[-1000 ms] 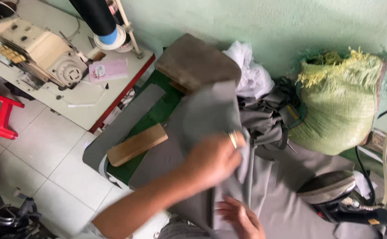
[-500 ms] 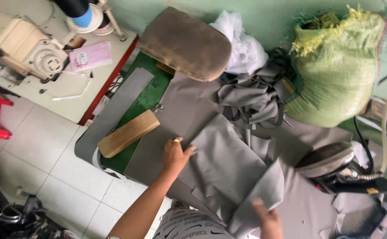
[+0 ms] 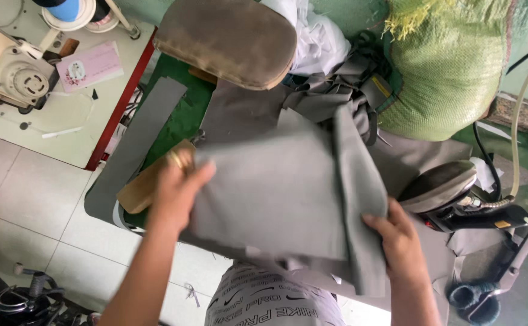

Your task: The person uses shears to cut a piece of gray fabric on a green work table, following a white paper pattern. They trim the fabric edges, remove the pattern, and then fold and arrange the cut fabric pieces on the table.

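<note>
Holding the grey cloth (image 3: 282,193) between both hands, I gripped its left edge with my left hand (image 3: 176,190) and pinched its folded right edge with my right hand (image 3: 397,241); its long side ran across from one hand to the other, above the worktop (image 3: 179,115).

Plain grey cloth (image 3: 276,193), woven green sack (image 3: 451,72), brown pad (image 3: 228,39), black iron (image 3: 451,196).

Pink label card (image 3: 89,65) — on sewing table (image 3: 64,130)
</note>
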